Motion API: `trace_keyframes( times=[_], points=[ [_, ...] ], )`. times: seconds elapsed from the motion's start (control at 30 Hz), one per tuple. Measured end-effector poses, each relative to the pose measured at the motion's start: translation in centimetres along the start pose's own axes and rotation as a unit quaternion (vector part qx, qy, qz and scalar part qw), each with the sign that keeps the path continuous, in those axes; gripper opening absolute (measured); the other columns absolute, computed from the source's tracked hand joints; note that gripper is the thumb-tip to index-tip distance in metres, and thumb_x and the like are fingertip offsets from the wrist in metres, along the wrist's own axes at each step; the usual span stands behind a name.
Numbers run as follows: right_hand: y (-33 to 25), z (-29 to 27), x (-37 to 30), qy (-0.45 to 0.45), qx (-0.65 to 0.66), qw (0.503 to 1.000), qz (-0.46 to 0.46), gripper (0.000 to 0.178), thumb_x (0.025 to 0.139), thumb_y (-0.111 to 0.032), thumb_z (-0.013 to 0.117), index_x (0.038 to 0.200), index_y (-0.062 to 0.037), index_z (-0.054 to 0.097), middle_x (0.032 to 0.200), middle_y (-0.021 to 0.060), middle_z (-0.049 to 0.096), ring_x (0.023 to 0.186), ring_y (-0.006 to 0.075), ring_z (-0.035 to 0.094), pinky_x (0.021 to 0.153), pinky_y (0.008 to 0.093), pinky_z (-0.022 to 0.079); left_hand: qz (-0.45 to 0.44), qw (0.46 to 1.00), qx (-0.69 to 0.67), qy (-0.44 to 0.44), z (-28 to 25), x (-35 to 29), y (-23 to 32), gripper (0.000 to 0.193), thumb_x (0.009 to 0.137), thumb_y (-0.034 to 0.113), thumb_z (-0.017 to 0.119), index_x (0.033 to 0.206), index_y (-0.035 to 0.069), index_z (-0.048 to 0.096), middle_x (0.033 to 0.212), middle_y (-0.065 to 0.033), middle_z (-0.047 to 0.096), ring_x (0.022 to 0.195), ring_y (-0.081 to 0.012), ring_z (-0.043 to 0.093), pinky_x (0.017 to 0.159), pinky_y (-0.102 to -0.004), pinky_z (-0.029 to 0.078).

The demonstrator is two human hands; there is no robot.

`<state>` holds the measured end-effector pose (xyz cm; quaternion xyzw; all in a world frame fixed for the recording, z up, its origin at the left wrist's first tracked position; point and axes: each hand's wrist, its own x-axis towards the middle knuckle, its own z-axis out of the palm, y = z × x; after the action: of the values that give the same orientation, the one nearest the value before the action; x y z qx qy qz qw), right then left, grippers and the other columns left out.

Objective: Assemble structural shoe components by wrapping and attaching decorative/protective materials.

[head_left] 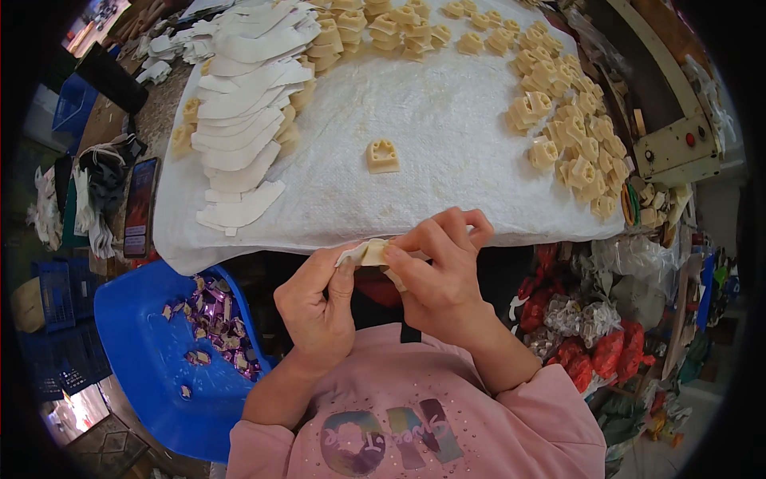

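Just off the near edge of the covered table, my left hand (321,303) and my right hand (441,263) pinch a small cream and white piece (373,253) between them. A white flap shows at my left thumb, and the cream part lies by my right thumb and fingers. My fingers hide much of it. Beyond my hands a single cream arch-shaped block with small holes (383,156) sits on the white cloth (335,184). Curved white strips (243,144) lie overlapped in a long row at the left.
Many cream blocks (570,120) are heaped along the right, with more (407,28) at the back. A phone (140,207) lies left of the cloth. Below it, a blue tub (152,351) holds shiny purple pieces (219,319). Red bags (610,349) are at the right.
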<state>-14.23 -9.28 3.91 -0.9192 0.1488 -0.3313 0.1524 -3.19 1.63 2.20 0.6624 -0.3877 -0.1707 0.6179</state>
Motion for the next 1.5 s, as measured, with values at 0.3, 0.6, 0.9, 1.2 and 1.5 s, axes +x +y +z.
trace_keyframes(
  times=[0.3,0.6,0.9,1.2,1.5],
  points=[
    [1.1,0.3,-0.4,-0.094,-0.001,0.996,0.008,0.022,0.056,-0.001,0.063,0.074,-0.0107,0.053,0.077,0.0026,0.045,0.08,0.0211,0.044,0.074,0.042,0.024,0.099,0.983,0.146,-0.059,0.9,-0.1,-0.8,0.019,0.086,-0.002,0.055,0.104,-0.006,0.062,0.085,-0.0183,0.062,0.073,-0.024,0.063,0.066,-0.0281,0.048],
    [3.1,1.2,-1.4,-0.013,0.277,0.959,0.05,0.028,0.063,0.004,0.067,0.087,-0.0078,0.058,0.079,0.0039,0.048,0.077,0.0222,0.046,0.077,0.0355,0.026,0.02,0.996,-0.079,-0.039,0.6,0.0,-2.8,0.024,0.084,-0.001,0.061,0.108,0.0,0.064,0.089,-0.0093,0.061,0.075,-0.0178,0.057,0.066,-0.0268,0.046],
    [2.8,1.2,-1.9,-0.098,0.32,0.941,0.041,0.027,0.064,0.006,0.06,0.087,-0.0085,0.057,0.077,0.0052,0.046,0.079,0.0224,0.046,0.077,0.0353,0.027,0.23,0.969,0.071,-0.062,1.2,1.1,-2.4,0.012,0.079,0.005,0.068,0.076,0.0,0.057,0.059,-0.0086,0.047,0.051,-0.0217,0.04,0.046,-0.0312,0.033],
    [3.1,1.6,-1.8,-0.036,0.308,0.951,0.017,0.028,0.065,0.005,0.064,0.09,-0.0073,0.06,0.085,0.005,0.052,0.087,0.022,0.047,0.075,0.0346,0.033,0.211,0.976,0.045,-0.014,1.0,0.8,-2.2,0.01,0.071,0.002,0.072,0.074,0.004,0.062,0.066,-0.0045,0.051,0.063,-0.0195,0.046,0.055,-0.0289,0.037],
    [1.1,0.7,-2.2,-0.003,0.302,0.948,0.1,0.021,0.076,-0.009,0.07,0.094,-0.0052,0.06,0.097,0.0092,0.059,0.075,0.0213,0.055,0.076,0.0323,0.044,0.214,0.975,0.054,0.032,-2.0,0.8,-3.8,0.025,0.066,-0.01,0.07,0.083,0.008,0.063,0.077,-0.0028,0.047,0.074,-0.0187,0.044,0.065,-0.0285,0.037]
  ],
)
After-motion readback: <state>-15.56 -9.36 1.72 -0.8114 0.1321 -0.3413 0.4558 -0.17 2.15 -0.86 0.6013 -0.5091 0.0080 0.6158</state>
